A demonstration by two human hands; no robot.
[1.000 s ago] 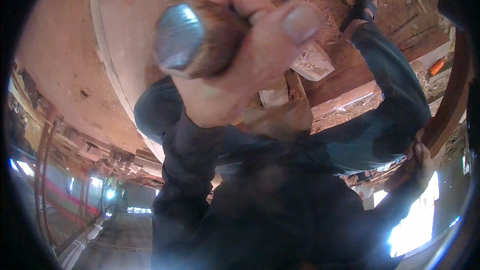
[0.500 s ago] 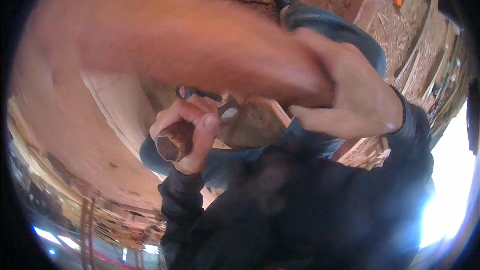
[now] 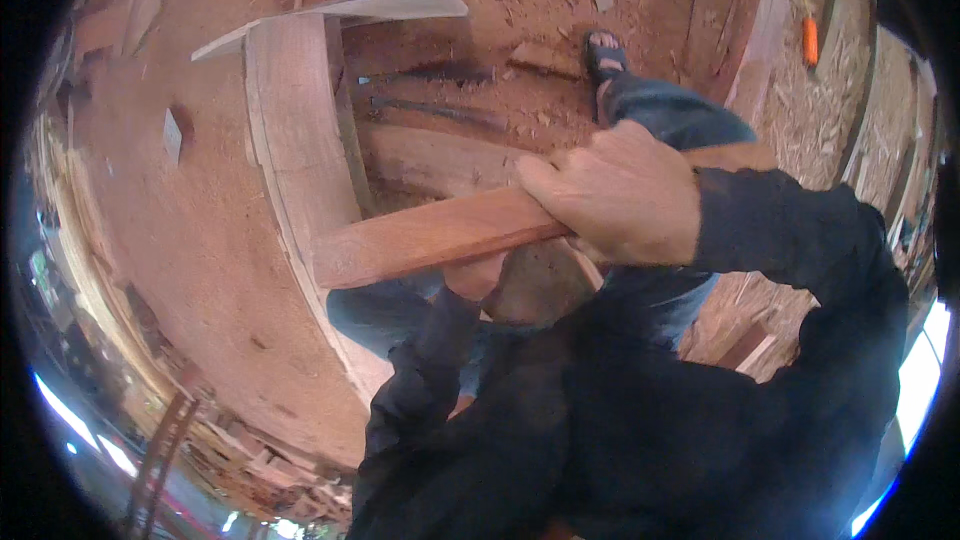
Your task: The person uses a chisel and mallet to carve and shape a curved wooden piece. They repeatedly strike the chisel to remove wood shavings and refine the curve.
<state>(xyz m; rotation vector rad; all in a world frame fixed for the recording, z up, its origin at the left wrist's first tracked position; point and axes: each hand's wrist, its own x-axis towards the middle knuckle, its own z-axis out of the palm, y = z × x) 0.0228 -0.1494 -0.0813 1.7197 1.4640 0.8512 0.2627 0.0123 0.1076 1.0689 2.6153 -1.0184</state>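
My right hand [image 3: 620, 195] is closed around a thick reddish wooden bar [image 3: 440, 232]. The bar lies slantwise across my lap, its broad end to the left and its thinner end emerging behind the hand. Just below the bar, a small part of my left hand [image 3: 474, 276] shows at the end of the dark sleeve. Its fingers, and anything they hold, are hidden by the bar.
A long wooden plank [image 3: 300, 105] runs along my left side, with a pale strip [image 3: 400, 6] across its far end. A flat board [image 3: 435, 160] lies beyond my hands. Wood chips and offcuts litter the reddish ground. An orange-handled tool [image 3: 810, 41] lies at the upper right.
My right hand has swung the wooden bar down from close before the camera. The left hand, earlier closed on a wooden-handled tool with a metal blade, is now mostly covered by the bar.
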